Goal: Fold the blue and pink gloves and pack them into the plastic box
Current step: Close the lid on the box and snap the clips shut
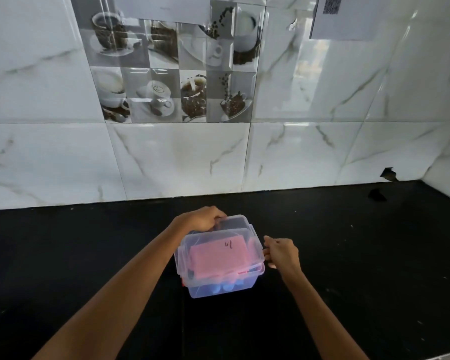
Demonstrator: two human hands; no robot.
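A clear plastic box [196, 289] stands on the black counter in front of me, with its clear lid [244, 224] lying on top. Through the lid shows a pink glove [218, 258] with a dark mark on it. Blue glove fingers [220, 287] show through the front wall, under the pink. My left hand [202, 218] grips the lid's far left corner, fingers curled over the edge. My right hand [281, 253] is at the box's right side, fingers curled at the lid's side flap; whether it grips the flap is unclear.
The black counter [89, 255] runs left and right of the box and back to a white marble-tiled wall [166, 157]. A small dark chip [388, 174] marks the wall's base at the right. A paper sheet [343, 19] hangs on the wall, top right.
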